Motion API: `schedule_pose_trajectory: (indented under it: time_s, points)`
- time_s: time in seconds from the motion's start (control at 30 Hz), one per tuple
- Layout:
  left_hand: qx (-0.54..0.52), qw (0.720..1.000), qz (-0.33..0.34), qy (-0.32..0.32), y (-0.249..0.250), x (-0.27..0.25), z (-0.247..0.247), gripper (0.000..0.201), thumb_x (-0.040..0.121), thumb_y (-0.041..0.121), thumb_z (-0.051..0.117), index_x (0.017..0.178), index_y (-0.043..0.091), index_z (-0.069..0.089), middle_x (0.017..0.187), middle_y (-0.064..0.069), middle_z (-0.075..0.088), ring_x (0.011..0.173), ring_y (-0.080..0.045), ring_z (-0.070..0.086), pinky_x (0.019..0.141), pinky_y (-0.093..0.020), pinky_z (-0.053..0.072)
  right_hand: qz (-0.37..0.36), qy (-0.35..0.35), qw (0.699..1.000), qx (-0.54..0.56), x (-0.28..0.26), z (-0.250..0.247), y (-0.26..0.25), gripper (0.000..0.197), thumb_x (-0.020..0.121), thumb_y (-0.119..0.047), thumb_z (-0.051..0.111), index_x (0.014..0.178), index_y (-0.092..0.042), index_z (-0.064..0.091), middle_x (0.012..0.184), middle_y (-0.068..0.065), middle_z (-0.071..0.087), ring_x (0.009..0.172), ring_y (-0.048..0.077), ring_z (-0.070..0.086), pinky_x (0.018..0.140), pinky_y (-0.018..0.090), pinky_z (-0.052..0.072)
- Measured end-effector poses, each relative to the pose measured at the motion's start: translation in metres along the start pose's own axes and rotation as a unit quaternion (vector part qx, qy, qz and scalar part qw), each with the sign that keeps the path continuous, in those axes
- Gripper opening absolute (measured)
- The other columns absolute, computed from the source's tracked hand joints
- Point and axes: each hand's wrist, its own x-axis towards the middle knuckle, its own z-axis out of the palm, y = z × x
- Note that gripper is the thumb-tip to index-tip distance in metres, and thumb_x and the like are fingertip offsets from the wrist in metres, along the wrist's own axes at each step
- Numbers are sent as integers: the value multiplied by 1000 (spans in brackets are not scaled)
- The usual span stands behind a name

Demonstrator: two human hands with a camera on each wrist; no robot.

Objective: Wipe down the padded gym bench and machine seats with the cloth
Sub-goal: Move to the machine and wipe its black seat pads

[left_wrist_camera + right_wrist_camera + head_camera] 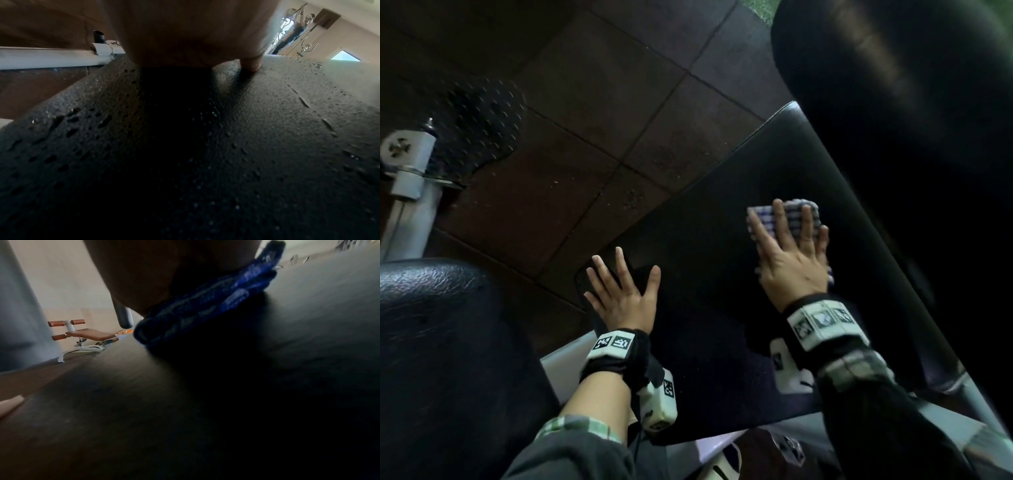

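A black padded seat (709, 205) fills the middle of the head view, its grained surface (246, 129) speckled with droplets. My right hand (791, 253) lies flat with straight, spread fingers on a folded blue-and-white checked cloth (765, 216), pressing it onto the seat near the upright back pad (893, 120). In the right wrist view the cloth (205, 308) bunches under my palm. My left hand (621, 291) rests flat with fingers spread on the seat's near-left corner, one fingertip (252, 64) touching the pad.
Another black pad (448, 342) sits at the lower left. A grey machine frame tube (410, 192) stands at the left over dark brown floor tiles (602, 102). A brown-padded bench (90, 334) stands farther off. Grey frame parts (722, 442) run under the seat.
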Motion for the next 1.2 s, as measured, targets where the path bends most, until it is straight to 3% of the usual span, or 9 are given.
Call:
schedule_pose_trajectory:
  time_s: [0.13,0.27,0.4,0.53,0.67,0.77,0.87,1.13,1.2]
  points:
    - [1,1000,1,-1,-1,1,1,81,89,63,36,151,34,-8,159,-6,-18,146,-22,-17,116,-50,-8,-70,9,997,-19,-16,16,-27,83,67,-29,56,143,-44,25,154,-5,24,142,28,6,112,50,0]
    - [3,1000,10,27,-1,1,3,81,89,60,41,152,31,-1,160,-9,-12,147,-25,-12,116,-54,-3,-128,-29,990,-59,-70,24,1,86,61,-33,55,141,-48,26,153,-12,22,142,26,14,112,52,12]
    - [2,1000,5,18,-2,2,3,81,89,61,39,152,32,-3,160,-8,-13,147,-24,-14,116,-54,-4,-43,-34,997,-45,-81,10,46,84,66,-39,44,143,-49,13,155,-7,19,145,20,-9,111,51,7]
    - [0,1000,6,20,-2,2,5,80,89,61,38,152,32,-3,160,-8,-13,147,-24,-14,116,-53,-5,27,-23,999,-7,-31,-8,34,75,83,-34,39,141,-52,-5,157,-11,-8,139,17,-29,113,45,-11]
    - [2,1000,4,16,-2,3,4,80,90,61,38,152,32,-5,160,-7,-14,147,-24,-15,116,-53,-5,-28,-22,999,8,-4,-5,-10,85,81,-28,55,143,-49,1,157,-10,-6,142,26,-18,110,48,-15]
    - [-1,1000,3,14,-3,3,4,80,91,60,39,151,33,-5,160,-7,-15,146,-23,-16,116,-52,-6,-94,0,995,-29,-31,16,-19,87,65,-29,57,143,-45,21,155,-8,21,142,27,5,112,51,-1]
    - [1,1000,6,24,-4,3,5,80,90,60,39,151,32,-4,160,-8,-13,147,-24,-14,116,-53,-5,-125,-15,990,-58,-72,27,0,91,59,-30,58,142,-47,24,153,-11,24,141,27,14,112,51,9]
    - [1,1000,7,25,-4,4,7,80,90,61,40,152,32,-4,160,-8,-13,147,-24,-14,116,-54,-5,24,-11,999,-23,-82,2,75,75,75,-39,33,142,-54,2,156,-9,10,142,14,-20,111,45,1]
    - [4,999,10,32,-4,4,8,80,91,59,41,152,32,-2,160,-8,-12,147,-25,-13,116,-54,-4,37,1,999,-22,-66,3,71,78,78,-34,42,142,-53,2,155,-11,0,139,13,-28,112,41,-10]
